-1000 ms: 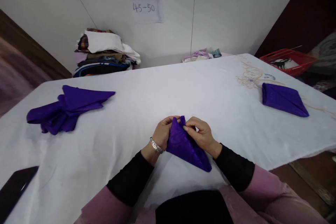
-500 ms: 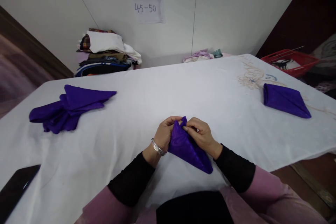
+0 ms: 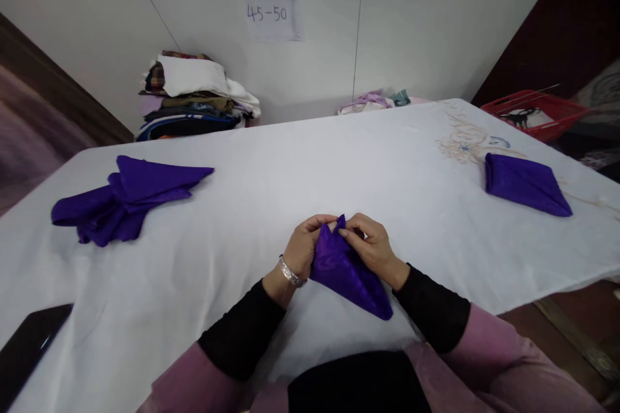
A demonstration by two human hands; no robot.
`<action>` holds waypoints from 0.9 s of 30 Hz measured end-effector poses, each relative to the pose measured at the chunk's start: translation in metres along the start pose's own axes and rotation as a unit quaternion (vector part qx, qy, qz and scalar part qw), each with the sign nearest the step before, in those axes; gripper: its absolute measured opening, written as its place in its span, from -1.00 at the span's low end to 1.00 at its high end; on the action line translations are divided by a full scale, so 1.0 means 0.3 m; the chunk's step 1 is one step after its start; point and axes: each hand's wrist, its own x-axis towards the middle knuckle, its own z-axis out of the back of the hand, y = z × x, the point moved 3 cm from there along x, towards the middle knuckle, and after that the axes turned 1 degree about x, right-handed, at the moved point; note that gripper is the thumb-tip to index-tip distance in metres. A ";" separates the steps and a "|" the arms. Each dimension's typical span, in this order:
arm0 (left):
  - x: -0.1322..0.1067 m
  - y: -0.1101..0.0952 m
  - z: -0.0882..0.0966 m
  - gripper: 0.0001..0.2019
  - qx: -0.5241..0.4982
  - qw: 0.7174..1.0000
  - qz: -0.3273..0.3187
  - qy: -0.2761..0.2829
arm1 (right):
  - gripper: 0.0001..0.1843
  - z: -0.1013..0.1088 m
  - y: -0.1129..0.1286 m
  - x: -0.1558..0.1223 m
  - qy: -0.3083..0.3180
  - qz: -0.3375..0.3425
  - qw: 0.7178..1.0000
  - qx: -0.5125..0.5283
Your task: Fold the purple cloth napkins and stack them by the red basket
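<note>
I hold the napkin (image 3: 346, 271) low in the middle of the frame, on the white table (image 3: 290, 168), its folded point aimed toward the lower right and its top corner raised between my hands. My left hand (image 3: 304, 246) pinches that corner from the left side of the frame, fingers closed on the cloth, a bracelet (image 3: 289, 271) at the wrist. My right hand (image 3: 372, 246) pinches it from the other side, fingertips tight on the same tip and covering part of the napkin's edge. A purple pile (image 3: 121, 197) lies well apart at the left, and a folded purple cloth (image 3: 523, 184) at the right, near a red basket (image 3: 537, 113). A clothes stack (image 3: 194, 97) stands at the far edge under paper signs (image 3: 271, 13), and a dark slab (image 3: 29, 348) sits at lower left
</note>
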 end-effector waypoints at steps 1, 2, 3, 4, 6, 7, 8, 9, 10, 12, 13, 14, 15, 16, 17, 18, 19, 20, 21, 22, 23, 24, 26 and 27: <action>0.001 -0.001 0.000 -0.76 0.003 1.000 -0.001 0.003 | -0.82 0.000 -0.001 0.000 -0.002 0.000 1.000 0.003; 0.001 -0.001 0.000 -0.76 0.006 1.000 -0.002 0.006 | -0.81 0.001 -0.002 0.001 -0.004 0.000 1.000 0.006; 0.002 -0.001 0.000 -0.76 0.010 1.000 -0.002 0.007 | -0.82 0.001 -0.003 0.001 -0.005 0.000 1.000 0.009; 0.002 -0.001 0.000 -0.76 0.013 1.000 -0.002 0.009 | -0.82 0.001 -0.004 0.002 -0.006 0.000 1.000 0.011; 0.001 -0.001 0.000 -0.74 0.018 1.000 0.000 0.014 | -0.83 0.002 -0.005 0.002 -0.006 -0.001 1.000 0.012; -0.001 -0.001 -0.001 -0.73 0.020 1.000 0.000 0.016 | -0.83 0.002 -0.006 0.001 -0.006 -0.004 1.000 0.010; -0.003 -0.002 -0.002 -0.72 0.020 1.000 0.000 0.018 | -0.83 0.002 -0.007 0.001 -0.006 -0.007 1.000 0.008; -0.005 -0.003 -0.003 -0.72 0.021 1.000 -0.001 0.020 | -0.82 0.002 -0.008 0.000 -0.005 -0.009 1.000 0.006; -0.007 -0.004 -0.005 -0.72 0.021 1.000 -0.003 0.019 | -0.82 0.002 -0.010 -0.001 -0.006 -0.011 1.000 0.004; -0.011 -0.007 -0.008 -0.73 0.017 1.000 -0.008 0.015 | -0.85 0.001 -0.013 -0.002 -0.008 -0.014 1.000 0.006; -0.012 -0.009 -0.010 -0.74 0.013 1.000 -0.011 0.012 | -0.88 0.001 -0.015 -0.002 -0.011 -0.016 1.000 0.009; -0.013 -0.010 -0.011 -0.74 0.010 1.000 -0.014 0.010 | -0.92 0.001 -0.017 -0.001 -0.014 -0.019 1.000 0.012; -0.013 -0.011 -0.012 -0.75 0.009 1.000 -0.016 0.009 | -0.97 0.001 -0.018 -0.001 -0.019 -0.022 0.999 0.015; -0.013 -0.012 -0.013 -0.74 0.009 1.000 -0.019 0.008 | -0.95 0.001 -0.019 0.000 -0.023 -0.025 0.999 0.017; -0.012 -0.013 -0.013 -0.75 0.011 1.000 -0.022 0.008 | -0.90 0.001 -0.020 0.001 -0.025 -0.028 0.999 0.018; -0.012 -0.013 -0.013 -0.75 0.014 1.000 -0.026 0.007 | -0.87 0.001 -0.019 0.002 -0.025 -0.029 0.999 0.018; -0.011 -0.012 -0.012 -0.75 0.018 0.999 -0.030 0.006 | -0.86 0.000 -0.019 0.002 -0.023 -0.031 0.999 0.019; -0.009 -0.011 -0.010 -0.76 0.021 0.999 -0.034 0.006 | -0.86 -0.001 -0.018 0.003 -0.019 -0.033 0.999 0.020; -0.008 -0.010 -0.009 -0.76 0.023 0.999 -0.037 0.007 | -0.87 -0.002 -0.018 0.002 -0.014 -0.035 0.999 0.022; -0.007 -0.009 -0.008 -0.76 0.025 0.999 -0.038 0.010 | -0.88 -0.003 -0.018 0.001 -0.009 -0.039 0.999 0.027; -0.006 -0.008 -0.007 -0.76 0.026 0.999 -0.039 0.012 | -0.87 -0.005 -0.019 0.000 -0.005 -0.045 0.998 0.035; -0.006 -0.008 -0.007 -0.75 0.026 0.999 -0.040 0.013 | -0.86 -0.006 -0.022 -0.001 -0.003 -0.055 0.997 0.046; -0.006 -0.009 -0.006 -0.75 0.028 0.999 -0.041 0.011 | -0.84 -0.008 -0.029 -0.005 -0.003 -0.083 0.994 0.073; -0.007 -0.010 -0.006 -0.75 0.029 0.999 -0.042 0.008 | -0.83 -0.009 -0.033 -0.007 -0.003 -0.099 0.991 0.085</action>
